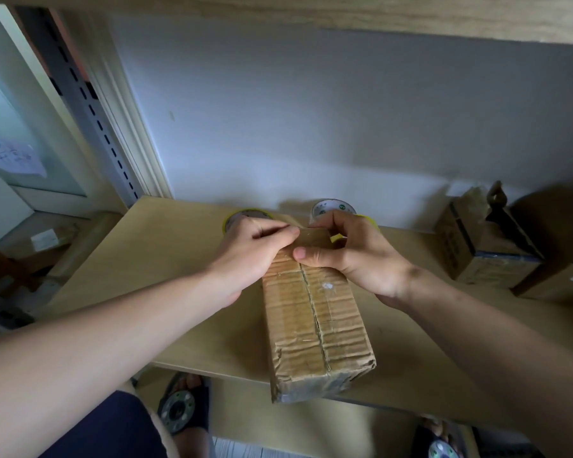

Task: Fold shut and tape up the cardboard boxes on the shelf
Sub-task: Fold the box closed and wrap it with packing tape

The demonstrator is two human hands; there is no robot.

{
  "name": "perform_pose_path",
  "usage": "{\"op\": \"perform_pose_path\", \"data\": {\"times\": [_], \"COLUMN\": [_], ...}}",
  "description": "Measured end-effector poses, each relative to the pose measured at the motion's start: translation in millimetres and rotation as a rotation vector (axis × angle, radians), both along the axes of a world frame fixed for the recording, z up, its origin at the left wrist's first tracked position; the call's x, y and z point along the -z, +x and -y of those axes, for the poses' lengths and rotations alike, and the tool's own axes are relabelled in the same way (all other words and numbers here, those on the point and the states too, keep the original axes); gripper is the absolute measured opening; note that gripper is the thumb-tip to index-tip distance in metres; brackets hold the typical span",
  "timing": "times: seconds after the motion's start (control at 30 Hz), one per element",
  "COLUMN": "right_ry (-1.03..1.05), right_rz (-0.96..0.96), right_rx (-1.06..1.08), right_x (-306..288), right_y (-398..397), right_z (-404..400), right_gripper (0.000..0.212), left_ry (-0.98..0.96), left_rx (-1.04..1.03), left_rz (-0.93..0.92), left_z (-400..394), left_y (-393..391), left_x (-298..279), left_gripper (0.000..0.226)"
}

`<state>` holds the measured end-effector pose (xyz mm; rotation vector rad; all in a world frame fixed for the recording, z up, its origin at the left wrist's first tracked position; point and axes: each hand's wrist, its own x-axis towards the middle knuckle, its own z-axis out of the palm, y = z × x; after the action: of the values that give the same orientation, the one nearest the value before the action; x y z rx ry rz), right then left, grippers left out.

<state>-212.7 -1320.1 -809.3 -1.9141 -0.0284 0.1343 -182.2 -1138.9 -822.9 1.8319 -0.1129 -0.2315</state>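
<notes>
No label reads clearly. Both the left hand [248, 256] and right hand [351, 256] have fingers curled, pinching tape [311, 238] onto the cardboard box [315, 325].

- I'm seeing bare shelf [153, 259] lying open left of the long box [315, 325].
- Two tape rolls [333, 208] are blocking the back, against the wall.
- Stacked boxes [487, 249] are crowding my right.
- An upper board [311, 14] is capping headroom.

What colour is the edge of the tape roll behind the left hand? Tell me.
Yellow, on the tape roll peeking above the left hand; head view.
</notes>
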Motion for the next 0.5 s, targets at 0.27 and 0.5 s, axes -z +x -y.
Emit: {"op": "perform_pose_path", "data": {"times": [0.27,0.5], "right_ry": [0.136,0.077], "right_rz": [-0.003,-0.004], "right_rx": [0.074,0.076], "right_x": [4,6], "right_y": [1,4], "right_z": [-12,-19], "right_gripper": [0.03,0.024], "left_ry": [-0.021,-0.132], "left_rx": [-0.11,-0.168], "left_rz": [-0.083,-0.276], "left_z": [2,2], "left_y": [0,7], "left_x": [-7,-9], "left_gripper": [0.013,0.017]}}
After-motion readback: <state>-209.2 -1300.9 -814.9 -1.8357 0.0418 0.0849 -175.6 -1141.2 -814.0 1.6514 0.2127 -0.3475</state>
